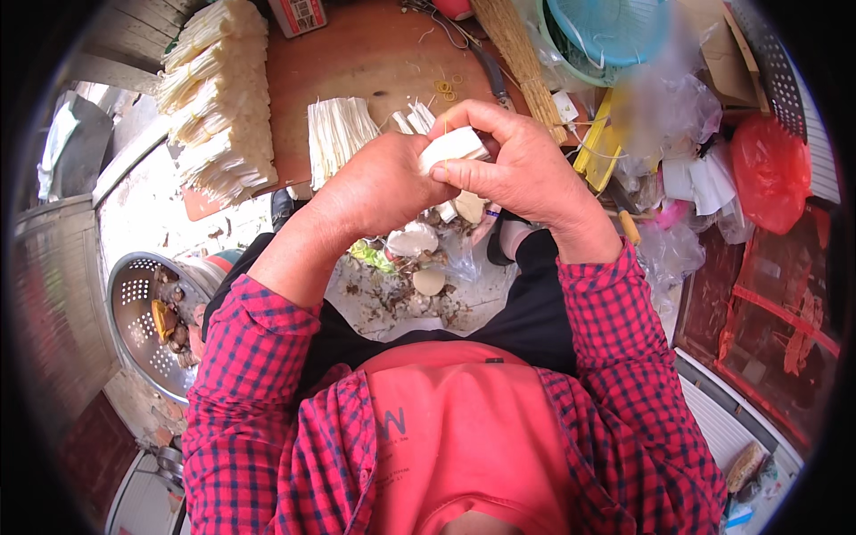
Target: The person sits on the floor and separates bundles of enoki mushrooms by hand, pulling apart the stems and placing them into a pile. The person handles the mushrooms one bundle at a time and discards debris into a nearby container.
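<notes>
Both of my hands hold a short bundle of white cut strips (455, 148) near the table's front edge. My left hand (381, 184) grips its left end. Around the right side curl the fingers and thumb of my right hand (511, 157), with a thin yellow rubber band at the bundle. A row of pale strips (340, 134) lies on the brown table (334, 57), left of the held bundle, and more short strips (418, 119) lie just behind my hands. Several yellow rubber bands (447, 88) rest farther back. At the table's left is a large stack of bundled strips (217, 100).
A curved blade (490, 72) and a straw broom (518, 53) lie at the table's right, near a blue plastic basket (605, 30). A perforated metal colander (130, 314) stands at lower left. Scraps (428, 282) litter the floor between my feet. A red plastic bag (769, 174) hangs right.
</notes>
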`<state>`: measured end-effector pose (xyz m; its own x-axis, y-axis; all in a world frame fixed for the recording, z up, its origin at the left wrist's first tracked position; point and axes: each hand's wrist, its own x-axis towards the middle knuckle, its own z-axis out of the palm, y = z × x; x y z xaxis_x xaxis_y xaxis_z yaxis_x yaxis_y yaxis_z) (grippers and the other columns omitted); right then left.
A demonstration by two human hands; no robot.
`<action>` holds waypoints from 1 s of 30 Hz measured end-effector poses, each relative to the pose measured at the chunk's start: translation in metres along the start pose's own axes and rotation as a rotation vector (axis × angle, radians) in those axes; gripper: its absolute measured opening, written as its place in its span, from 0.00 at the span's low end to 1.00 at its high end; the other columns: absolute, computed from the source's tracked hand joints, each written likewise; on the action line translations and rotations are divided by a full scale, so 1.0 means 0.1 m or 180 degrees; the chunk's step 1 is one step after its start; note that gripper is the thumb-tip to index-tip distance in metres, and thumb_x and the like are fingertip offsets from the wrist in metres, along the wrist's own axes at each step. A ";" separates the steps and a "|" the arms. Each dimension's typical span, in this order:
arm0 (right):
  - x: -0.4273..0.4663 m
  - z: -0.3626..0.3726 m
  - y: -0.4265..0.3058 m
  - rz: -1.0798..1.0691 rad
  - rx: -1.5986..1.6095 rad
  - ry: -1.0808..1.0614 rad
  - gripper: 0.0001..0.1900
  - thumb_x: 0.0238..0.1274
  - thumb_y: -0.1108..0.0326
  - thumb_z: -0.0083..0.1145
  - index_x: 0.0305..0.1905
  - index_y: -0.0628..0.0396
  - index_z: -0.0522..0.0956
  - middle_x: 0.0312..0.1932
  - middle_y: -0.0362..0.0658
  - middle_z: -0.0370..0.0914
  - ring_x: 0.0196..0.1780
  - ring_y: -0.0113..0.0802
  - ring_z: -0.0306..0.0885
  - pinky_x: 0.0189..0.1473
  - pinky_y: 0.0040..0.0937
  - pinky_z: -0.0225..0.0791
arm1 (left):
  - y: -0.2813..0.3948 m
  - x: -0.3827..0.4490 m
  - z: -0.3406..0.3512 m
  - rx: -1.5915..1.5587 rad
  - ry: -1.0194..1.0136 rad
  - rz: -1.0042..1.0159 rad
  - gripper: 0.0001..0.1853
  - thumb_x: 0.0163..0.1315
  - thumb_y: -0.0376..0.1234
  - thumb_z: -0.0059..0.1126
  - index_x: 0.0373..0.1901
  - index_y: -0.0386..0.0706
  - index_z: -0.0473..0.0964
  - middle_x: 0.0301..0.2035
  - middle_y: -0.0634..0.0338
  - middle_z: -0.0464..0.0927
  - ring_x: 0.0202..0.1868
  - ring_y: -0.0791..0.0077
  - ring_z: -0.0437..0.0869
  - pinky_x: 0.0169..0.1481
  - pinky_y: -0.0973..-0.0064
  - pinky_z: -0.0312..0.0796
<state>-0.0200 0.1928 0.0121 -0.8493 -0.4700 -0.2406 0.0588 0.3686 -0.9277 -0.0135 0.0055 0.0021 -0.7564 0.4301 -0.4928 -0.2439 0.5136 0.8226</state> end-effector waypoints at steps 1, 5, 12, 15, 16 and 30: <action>0.00 -0.01 0.00 -0.0024 -0.0067 -0.0007 0.16 0.56 0.68 0.70 0.48 0.56 0.78 0.39 0.35 0.79 0.41 0.20 0.77 0.41 0.23 0.73 | 0.03 -0.01 -0.01 0.0120 -0.0044 -0.0028 0.17 0.61 0.41 0.69 0.42 0.37 0.80 0.25 0.66 0.79 0.26 0.82 0.77 0.31 0.78 0.71; 0.01 -0.05 -0.01 -0.0101 -0.0189 -0.0087 0.15 0.54 0.66 0.71 0.45 0.55 0.78 0.35 0.34 0.78 0.38 0.20 0.76 0.40 0.22 0.71 | 0.00 -0.01 0.00 0.0190 0.0059 0.0225 0.22 0.53 0.40 0.66 0.45 0.34 0.79 0.34 0.46 0.84 0.39 0.58 0.87 0.46 0.66 0.77; 0.01 -0.06 -0.02 0.0148 0.0199 -0.0252 0.14 0.54 0.66 0.71 0.43 0.54 0.78 0.35 0.33 0.77 0.37 0.19 0.75 0.38 0.20 0.71 | -0.08 0.03 0.01 0.0382 0.0365 0.0613 0.27 0.49 0.40 0.72 0.47 0.33 0.77 0.36 0.46 0.84 0.41 0.56 0.87 0.46 0.65 0.77; 0.04 -0.03 0.08 -0.0130 0.0491 -0.0070 0.12 0.56 0.68 0.69 0.43 0.55 0.78 0.35 0.34 0.78 0.36 0.18 0.75 0.32 0.18 0.69 | 0.01 -0.02 -0.04 0.0097 0.0201 0.0472 0.25 0.52 0.41 0.72 0.47 0.34 0.77 0.33 0.49 0.83 0.37 0.62 0.86 0.43 0.67 0.76; 0.02 -0.03 0.07 -0.0015 0.0698 0.0009 0.11 0.57 0.68 0.68 0.42 0.55 0.78 0.34 0.34 0.78 0.34 0.17 0.74 0.31 0.18 0.67 | 0.02 -0.04 -0.05 -0.0039 0.0118 0.0394 0.25 0.54 0.41 0.72 0.47 0.34 0.77 0.32 0.51 0.83 0.36 0.64 0.86 0.42 0.68 0.76; -0.07 -0.05 0.03 0.0311 0.1132 0.0161 0.10 0.59 0.66 0.67 0.42 0.55 0.78 0.30 0.34 0.77 0.26 0.17 0.73 0.25 0.17 0.64 | -0.24 -0.35 -0.26 0.0249 0.0313 0.0275 0.26 0.58 0.40 0.72 0.52 0.35 0.75 0.29 0.59 0.80 0.29 0.75 0.78 0.35 0.74 0.71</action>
<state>-0.0161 0.2014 0.0126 -0.8550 -0.4028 -0.3268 0.3120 0.1038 -0.9444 0.0028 -0.0409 0.0066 -0.8293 0.4024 -0.3878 -0.1302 0.5358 0.8343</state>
